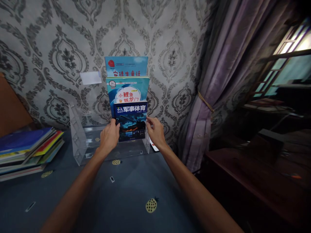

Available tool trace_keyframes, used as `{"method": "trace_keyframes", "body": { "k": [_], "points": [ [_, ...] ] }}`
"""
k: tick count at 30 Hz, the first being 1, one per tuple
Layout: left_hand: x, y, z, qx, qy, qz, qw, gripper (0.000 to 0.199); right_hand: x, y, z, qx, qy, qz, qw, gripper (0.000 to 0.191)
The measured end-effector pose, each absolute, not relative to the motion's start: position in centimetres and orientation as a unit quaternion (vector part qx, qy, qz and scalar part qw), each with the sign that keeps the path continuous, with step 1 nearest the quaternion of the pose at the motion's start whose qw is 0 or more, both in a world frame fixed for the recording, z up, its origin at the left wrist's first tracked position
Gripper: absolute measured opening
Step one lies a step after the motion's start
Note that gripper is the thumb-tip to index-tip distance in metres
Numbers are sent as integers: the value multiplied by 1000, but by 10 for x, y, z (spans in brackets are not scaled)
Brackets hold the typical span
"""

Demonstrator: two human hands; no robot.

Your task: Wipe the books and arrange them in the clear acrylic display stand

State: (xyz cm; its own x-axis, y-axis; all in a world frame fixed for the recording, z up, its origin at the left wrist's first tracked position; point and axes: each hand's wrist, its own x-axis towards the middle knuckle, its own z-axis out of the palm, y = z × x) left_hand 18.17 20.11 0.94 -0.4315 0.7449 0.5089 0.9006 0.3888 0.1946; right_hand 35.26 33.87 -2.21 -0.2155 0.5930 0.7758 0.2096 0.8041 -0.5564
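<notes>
A dark blue book [131, 124] with a night scene on its cover stands upright at the right part of a clear tiered book rack [80, 142]. My left hand [109, 134] grips its left edge, fingers closed. On the opposite edge, my right hand [155, 131] pinches the cover between thumb and fingers. Behind it rises a teal book [127, 87] with a white round patch. Farther back and higher stands a light blue book [126, 64] with red lettering. The lower parts of both rear books are hidden.
Several stacked books [26, 149] lie on the left of the blue tablecloth [131, 194]. A brown panel [12, 106] leans behind them. A white label [90, 78] is near the patterned wall [170, 48]. Purple curtain [199, 129] hangs at right, beside a dark red surface [255, 181].
</notes>
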Motion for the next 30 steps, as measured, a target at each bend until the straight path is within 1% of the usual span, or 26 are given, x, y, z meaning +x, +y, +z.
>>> {"method": "trace_keyframes", "body": {
  "k": [20, 30],
  "points": [
    [177, 202, 3, -517, -789, -285, 172, 28, 357, 340, -17, -269, -768, 143, 564, 35],
    [179, 198, 6, -518, -786, -288, 173, 31, 358, 340, -14, -279, -764, 138, 565, 34]
  ]
}}
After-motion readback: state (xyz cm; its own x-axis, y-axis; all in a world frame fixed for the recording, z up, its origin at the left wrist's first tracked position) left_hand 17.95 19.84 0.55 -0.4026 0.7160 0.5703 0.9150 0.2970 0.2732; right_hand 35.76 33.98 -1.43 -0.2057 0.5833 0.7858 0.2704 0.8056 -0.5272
